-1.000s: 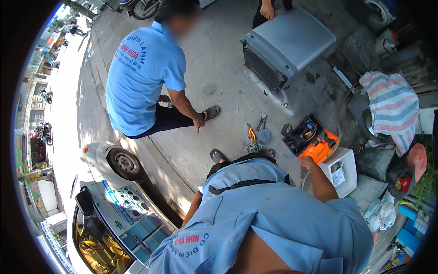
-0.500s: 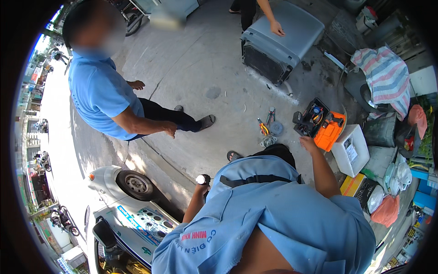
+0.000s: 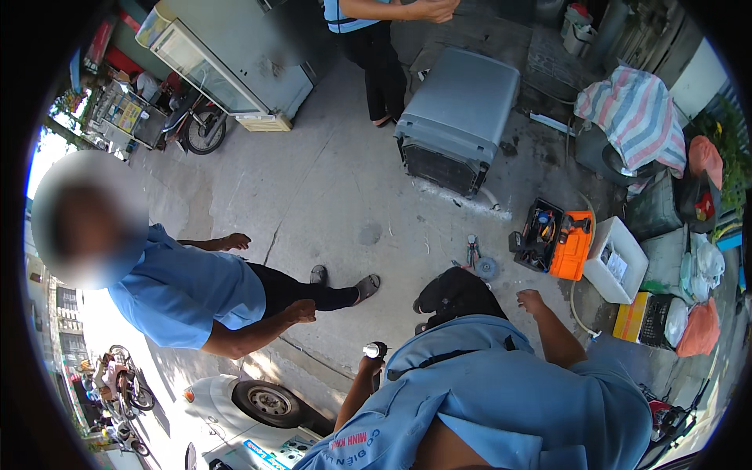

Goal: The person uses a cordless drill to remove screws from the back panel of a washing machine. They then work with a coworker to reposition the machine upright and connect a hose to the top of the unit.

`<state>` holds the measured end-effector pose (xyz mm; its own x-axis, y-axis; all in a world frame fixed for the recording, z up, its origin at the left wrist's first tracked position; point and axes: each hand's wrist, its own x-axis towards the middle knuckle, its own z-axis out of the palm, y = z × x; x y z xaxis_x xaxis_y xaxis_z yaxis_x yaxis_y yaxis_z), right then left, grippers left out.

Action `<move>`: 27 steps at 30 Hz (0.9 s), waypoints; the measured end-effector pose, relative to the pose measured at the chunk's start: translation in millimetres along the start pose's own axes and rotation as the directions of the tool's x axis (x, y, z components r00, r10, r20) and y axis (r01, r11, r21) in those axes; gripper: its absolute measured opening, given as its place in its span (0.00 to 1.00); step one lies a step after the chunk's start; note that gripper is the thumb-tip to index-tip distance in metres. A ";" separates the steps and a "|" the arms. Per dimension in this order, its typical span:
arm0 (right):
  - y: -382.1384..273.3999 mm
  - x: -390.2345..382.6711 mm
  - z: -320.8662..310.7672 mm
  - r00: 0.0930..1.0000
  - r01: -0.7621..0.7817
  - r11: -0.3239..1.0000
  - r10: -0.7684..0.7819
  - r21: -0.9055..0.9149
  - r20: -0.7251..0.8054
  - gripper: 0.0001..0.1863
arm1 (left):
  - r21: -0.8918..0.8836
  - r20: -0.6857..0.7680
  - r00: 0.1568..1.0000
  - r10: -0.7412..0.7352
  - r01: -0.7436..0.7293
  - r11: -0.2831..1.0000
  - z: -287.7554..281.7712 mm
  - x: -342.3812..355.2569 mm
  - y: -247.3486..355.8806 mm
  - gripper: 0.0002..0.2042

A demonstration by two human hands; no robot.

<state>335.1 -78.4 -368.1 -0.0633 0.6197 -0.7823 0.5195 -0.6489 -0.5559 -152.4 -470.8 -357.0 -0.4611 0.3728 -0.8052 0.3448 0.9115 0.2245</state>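
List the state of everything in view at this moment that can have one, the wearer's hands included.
Left hand: closed around a pale-ended object
Right hand: appears empty, fingers loosely bent
Toolbox: open, tools inside
White box: open, things inside
Grey appliance: lying on its side
Pliers: lying on the ground
Grey disc: lying flat
Striped sheet: draped over a dark object

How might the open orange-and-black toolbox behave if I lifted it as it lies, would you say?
The toolbox would probably feel heavy, given the tools inside. Lying open, its halves may swing, and those tools could spill.
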 end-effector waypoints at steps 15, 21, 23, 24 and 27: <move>-538.7 69.1 103.4 0.781 0.543 0.646 -0.623 0.536 -0.040 0.16 | 0.064 0.000 0.998 -0.066 0.066 0.996 -126.4 73.6 101.5 0.27; -728.7 -59.3 47.6 0.311 0.848 0.261 -0.950 0.462 -0.034 0.19 | 0.023 -0.072 0.994 -0.077 0.079 0.997 -171.2 135.1 145.0 0.26; -742.8 -75.7 46.0 0.245 0.857 0.254 -0.966 0.449 0.078 0.19 | 0.000 -0.169 0.985 -0.028 0.028 1.000 -184.5 154.2 157.2 0.22; -739.2 -80.7 48.0 0.224 0.849 0.263 -0.965 0.459 0.139 0.19 | 0.026 -0.217 0.976 0.022 -0.017 1.000 -192.3 159.5 168.5 0.19; -715.7 -99.4 49.5 0.265 0.832 0.344 -0.936 0.435 0.233 0.17 | -0.369 -0.179 0.984 -0.015 -0.053 0.928 -247.5 127.1 265.7 0.12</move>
<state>-72.6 302.5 93.7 -0.7011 0.6688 0.2475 -0.2446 0.1005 -0.9644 -321.7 -138.1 -263.8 -0.6054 0.3840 -0.6972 0.0427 0.8904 0.4533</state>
